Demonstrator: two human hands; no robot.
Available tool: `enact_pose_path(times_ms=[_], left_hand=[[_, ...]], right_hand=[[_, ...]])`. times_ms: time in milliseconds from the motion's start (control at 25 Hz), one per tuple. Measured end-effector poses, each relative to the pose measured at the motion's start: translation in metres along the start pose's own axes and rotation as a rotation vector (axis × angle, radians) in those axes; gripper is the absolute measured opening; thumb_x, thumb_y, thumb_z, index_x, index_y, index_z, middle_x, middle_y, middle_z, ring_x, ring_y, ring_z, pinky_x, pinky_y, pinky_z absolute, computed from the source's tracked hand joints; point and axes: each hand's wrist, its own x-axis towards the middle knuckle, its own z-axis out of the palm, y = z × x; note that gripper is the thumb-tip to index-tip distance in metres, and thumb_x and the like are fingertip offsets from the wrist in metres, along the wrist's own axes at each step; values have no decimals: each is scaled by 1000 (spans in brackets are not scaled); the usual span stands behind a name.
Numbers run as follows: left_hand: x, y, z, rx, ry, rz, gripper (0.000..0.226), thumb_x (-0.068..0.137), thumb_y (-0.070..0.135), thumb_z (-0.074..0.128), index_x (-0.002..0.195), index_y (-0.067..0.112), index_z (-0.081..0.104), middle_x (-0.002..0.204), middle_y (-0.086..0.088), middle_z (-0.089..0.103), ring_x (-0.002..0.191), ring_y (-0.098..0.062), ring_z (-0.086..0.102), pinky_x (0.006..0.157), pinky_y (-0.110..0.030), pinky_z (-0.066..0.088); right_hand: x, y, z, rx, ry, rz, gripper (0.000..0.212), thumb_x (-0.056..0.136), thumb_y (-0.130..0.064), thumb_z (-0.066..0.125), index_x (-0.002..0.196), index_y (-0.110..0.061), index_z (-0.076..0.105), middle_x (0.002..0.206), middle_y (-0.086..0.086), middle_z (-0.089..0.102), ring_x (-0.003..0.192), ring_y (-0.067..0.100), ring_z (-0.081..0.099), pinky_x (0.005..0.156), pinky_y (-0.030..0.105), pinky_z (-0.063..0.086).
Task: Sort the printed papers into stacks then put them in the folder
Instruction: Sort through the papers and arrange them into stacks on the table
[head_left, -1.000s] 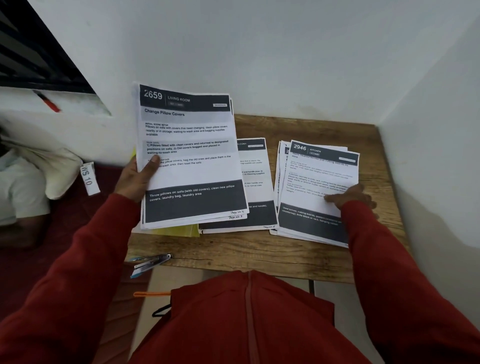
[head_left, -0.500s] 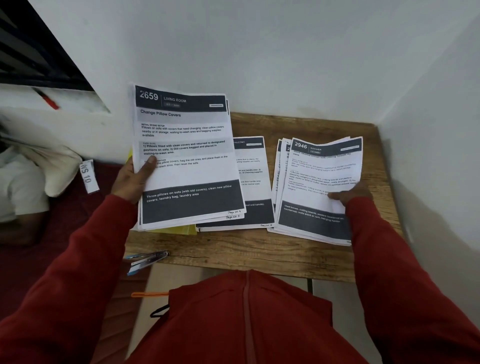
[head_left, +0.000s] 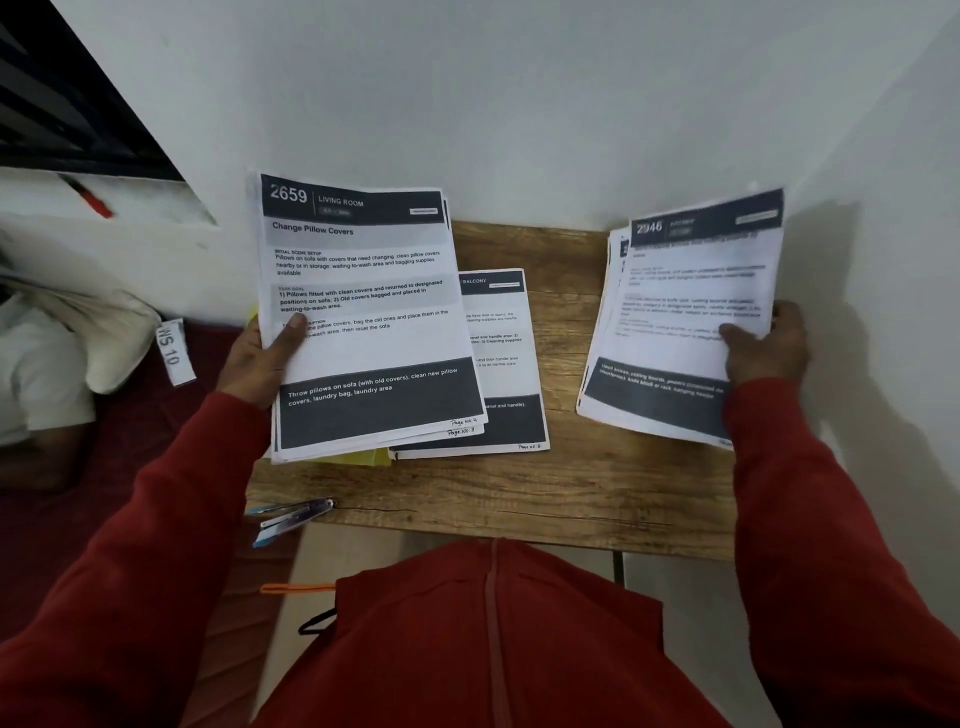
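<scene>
The biggest change is on the right side: the kitchen stack (head_left: 685, 317), which was lying flat on the wooden table (head_left: 571, 483) half a second ago under the right hand (head_left: 766, 345), is now coming up off the wood, tilting toward the person and blurring from the motion; I am judging that the sorting is finished and the stacks are being gathered for the folder.

The right hand is gripping this stack at its right edge, thumb curled over the printed face and the other fingers hidden behind the sheets; the pinch is closing on several pages together, which are fanning a little at the left.

The left hand (head_left: 260, 364) is holding the living room stack (head_left: 363, 312) as before, lifted above the table's left part; the thumb is pressing on the front page near its left edge, the fingers are wrapping behind; this stack is hardly moving.

Between the two hands, lower than both, the balcony stack (head_left: 511, 358) is staying flat on the table, touched by nobody, partly covered by the left hand's sheets.

Under the left hand's stack something yellow (head_left: 374, 457) is showing; it may be the folder, but I cannot tell surely; below the left wrist a stapler (head_left: 293, 517) is resting at the table's edge.
</scene>
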Motion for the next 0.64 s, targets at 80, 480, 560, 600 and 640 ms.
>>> enact_pose_path(times_ms=[80,480,560,600,640], left_hand=[[-1,0,0,-3,-2,6,37,97,21,56,130,7,54,111,-2,67,88,-8,68,83,-25,57],[-15,4,-24,-54,63,19,14,98,17,52,109,19,61,99,8,73,86,-5,69,83,-24,57],[-18,3,-33,-76,69,25,20,97,18,54,116,16,60,109,0,69,89,-9,69,85,-28,57],[-20,2,-35,-79,69,22,23,97,18,54,120,14,59,111,-1,69,90,-10,69,85,-28,57],[-22,2,-35,-81,72,20,24,97,17,53,121,12,58,108,1,70,89,-9,70,83,-27,57]], right_hand=[[7,-11,0,82,19,-62,32,78,-9,71,108,-11,60,104,5,67,86,17,63,76,30,54],[-49,-26,102,151,-426,61,44,78,-6,78,118,-10,61,115,5,69,96,20,66,92,37,54],[-68,-19,122,128,-476,73,48,78,-5,77,122,-13,59,116,5,68,96,19,64,91,34,53],[-72,-13,131,104,-487,65,50,78,-5,77,123,-13,58,116,5,68,96,20,64,89,31,52],[-76,-10,135,66,-493,60,51,77,-6,78,124,-13,58,116,6,68,98,21,64,86,29,50]])
